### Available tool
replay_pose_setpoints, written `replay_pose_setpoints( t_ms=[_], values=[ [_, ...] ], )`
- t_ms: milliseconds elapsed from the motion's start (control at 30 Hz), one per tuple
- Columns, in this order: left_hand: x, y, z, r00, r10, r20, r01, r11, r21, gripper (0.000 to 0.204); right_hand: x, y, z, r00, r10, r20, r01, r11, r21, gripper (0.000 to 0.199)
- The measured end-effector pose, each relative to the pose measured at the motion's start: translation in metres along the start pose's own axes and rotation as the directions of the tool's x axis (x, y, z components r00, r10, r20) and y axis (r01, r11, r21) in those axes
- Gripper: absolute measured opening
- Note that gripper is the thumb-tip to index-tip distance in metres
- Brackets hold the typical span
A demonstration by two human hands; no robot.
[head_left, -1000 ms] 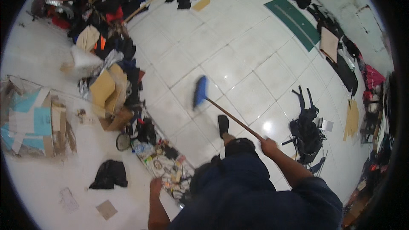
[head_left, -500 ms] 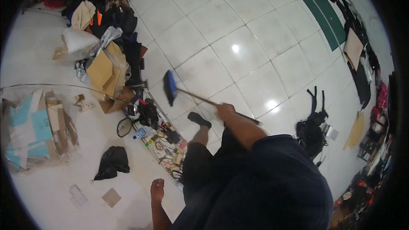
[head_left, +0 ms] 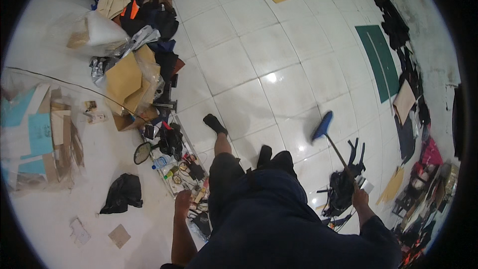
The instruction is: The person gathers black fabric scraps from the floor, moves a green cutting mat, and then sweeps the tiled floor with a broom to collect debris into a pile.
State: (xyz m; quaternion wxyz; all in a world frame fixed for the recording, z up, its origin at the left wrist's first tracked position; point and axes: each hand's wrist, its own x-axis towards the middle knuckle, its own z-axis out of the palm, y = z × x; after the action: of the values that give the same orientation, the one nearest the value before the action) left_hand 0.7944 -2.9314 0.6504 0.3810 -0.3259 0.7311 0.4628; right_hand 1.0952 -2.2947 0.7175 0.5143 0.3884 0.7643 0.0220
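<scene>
Broom, slim, straight-handled, blue-headed

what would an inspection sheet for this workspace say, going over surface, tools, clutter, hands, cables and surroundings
Surface: white tiled floor, glossy, with dark joints
Job's things: blue-headed broom; whether its bristles touch the tiles is unclear
Clutter: cardboard sheets, small mixed items and a black plastic bag to the left; a black strapped bundle near the broom handle
Hands: right hand grips the broom handle; left hand is by the small items, no held thing visible
Cables: a thin dark cord-like line at left, kind unclear
Surroundings: stained wall and green sheet at right
</scene>
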Motion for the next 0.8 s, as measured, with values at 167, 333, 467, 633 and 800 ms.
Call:
replay_pose_setpoints(
  t_ms=[167,333,467,633,800],
  values=[
    [0.138,-0.013,-0.032,0.978,0.124,0.165,-0.165,0.949,0.267,0.041,0.027,-0.166,-0.084,0.893,-0.394,-0.219,0.423,0.9,0.104,0.024],
    [0.166,0.106,-0.102,0.991,0.06,0.123,-0.102,0.924,0.368,0.03,0.052,-0.474,-0.195,0.788,-0.56,-0.253,0.608,0.772,0.184,0.034],
    [0.177,0.2,-0.206,0.991,0.1,-0.091,-0.092,0.992,0.09,0.025,0.072,-0.646,-0.268,0.708,-0.628,-0.323,0.676,0.735,0.05,0.024],
    [0.171,0.296,-0.242,0.923,0.259,-0.283,-0.266,0.964,0.012,0.024,0.159,-0.545,-0.254,0.784,-0.516,-0.347,0.567,0.821,0.061,0.022],
    [0.225,0.203,-0.262,0.861,0.505,0.054,-0.37,0.551,0.748,0.009,0.138,-0.316,-0.25,0.962,-0.195,-0.192,0.192,0.981,-0.034,0.039]
  ],
)
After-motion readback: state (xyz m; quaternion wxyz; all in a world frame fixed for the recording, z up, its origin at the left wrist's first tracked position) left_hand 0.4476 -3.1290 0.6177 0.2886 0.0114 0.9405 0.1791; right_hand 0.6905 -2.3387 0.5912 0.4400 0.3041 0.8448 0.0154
